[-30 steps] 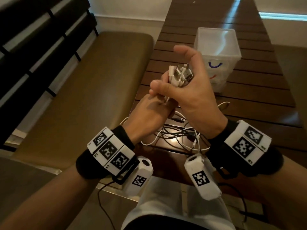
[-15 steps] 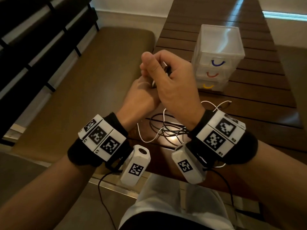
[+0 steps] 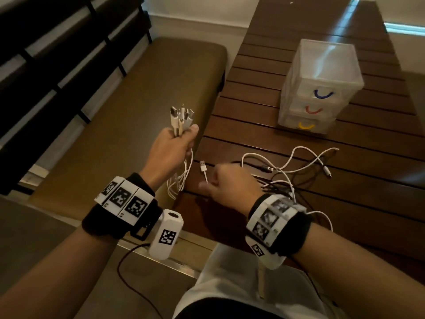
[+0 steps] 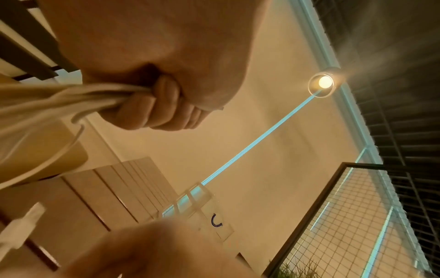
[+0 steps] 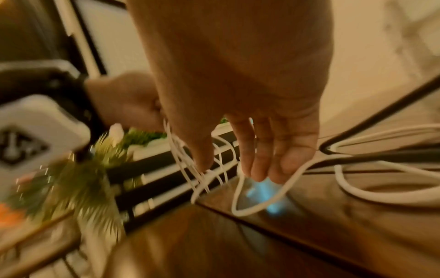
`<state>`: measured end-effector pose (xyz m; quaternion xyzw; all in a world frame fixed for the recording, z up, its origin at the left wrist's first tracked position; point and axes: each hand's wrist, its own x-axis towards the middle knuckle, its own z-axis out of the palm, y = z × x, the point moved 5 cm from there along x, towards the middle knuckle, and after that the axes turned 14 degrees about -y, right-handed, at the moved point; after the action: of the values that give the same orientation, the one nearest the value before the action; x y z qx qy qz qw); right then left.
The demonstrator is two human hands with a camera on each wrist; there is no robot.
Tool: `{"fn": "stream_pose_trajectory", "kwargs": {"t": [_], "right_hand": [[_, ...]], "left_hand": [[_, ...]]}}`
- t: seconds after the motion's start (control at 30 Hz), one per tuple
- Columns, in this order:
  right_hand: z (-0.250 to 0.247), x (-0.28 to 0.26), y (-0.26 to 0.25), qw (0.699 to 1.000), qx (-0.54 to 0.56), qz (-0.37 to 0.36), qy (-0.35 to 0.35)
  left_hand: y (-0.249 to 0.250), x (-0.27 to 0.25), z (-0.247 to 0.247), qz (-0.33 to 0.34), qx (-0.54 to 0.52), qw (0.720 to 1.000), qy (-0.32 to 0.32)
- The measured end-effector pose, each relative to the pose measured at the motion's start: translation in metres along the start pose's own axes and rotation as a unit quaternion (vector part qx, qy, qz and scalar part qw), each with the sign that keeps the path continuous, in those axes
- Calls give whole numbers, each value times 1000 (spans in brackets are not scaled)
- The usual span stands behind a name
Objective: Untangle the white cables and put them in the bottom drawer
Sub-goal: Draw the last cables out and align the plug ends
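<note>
Gripping a bunch of thin white cables (image 3: 181, 122) in a closed fist, the left hand (image 3: 171, 149) held their plug ends upright over the gap beside the table, the slack hanging in loops below it. The right hand (image 3: 226, 184) hung low over the near table edge with its fingers (image 5: 260, 161) straight and loose, closed on nothing, just beside a white cable end with a silver plug (image 3: 203, 168). More white cable lay mixed with black cables (image 3: 273, 180) on the table.

The likely trouble was the mixed pile: a pull on a white strand while it crossed a black one would probably drag the black along or tighten the knot. The loops hanging from the left fist could also catch on the table edge. The translucent plastic three-drawer box (image 3: 322, 88) stood well apart, farther along the table, and its bottom drawer with the yellow handle (image 3: 305, 125) looked closed, so it needed a free hand.

The surface was a dark brown slatted wooden table (image 3: 299, 203). An olive cushioned bench (image 3: 128, 107) ran along its left, under a dark slatted backrest, and a pale wall closed the far end.
</note>
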<state>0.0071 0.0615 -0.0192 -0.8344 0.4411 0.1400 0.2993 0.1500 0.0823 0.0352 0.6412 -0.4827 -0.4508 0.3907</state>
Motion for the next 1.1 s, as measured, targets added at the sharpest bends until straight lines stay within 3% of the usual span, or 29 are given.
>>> {"fn": "stream_pose_trajectory", "kwargs": {"t": [0.1,0.6,0.67,0.73,0.83,0.93,1.1], "right_hand": [[16,-2,0,996,-72,-9,-44],[11,-7,11,989,-136,3,-53],[2,-8,18,997,-75,10,-13],[-14,-11,29,995,60,-4,83],[-36,-26,36,953,207,-78,208],[-40,-38,20,940,221,-169,196],[-36,-40,8,922,237,-254,171]], "left_hand": [[-3,-4,6,-9,-14,1000,-9],[-9,-4,26,-12,-98,993,-58],[-9,-5,29,-11,-108,992,-61],[-9,-6,30,-9,-117,991,-60],[-11,-4,34,-24,-152,987,-53],[-9,-5,42,-33,-194,978,-62],[-5,-9,46,-5,-151,984,-93]]}}
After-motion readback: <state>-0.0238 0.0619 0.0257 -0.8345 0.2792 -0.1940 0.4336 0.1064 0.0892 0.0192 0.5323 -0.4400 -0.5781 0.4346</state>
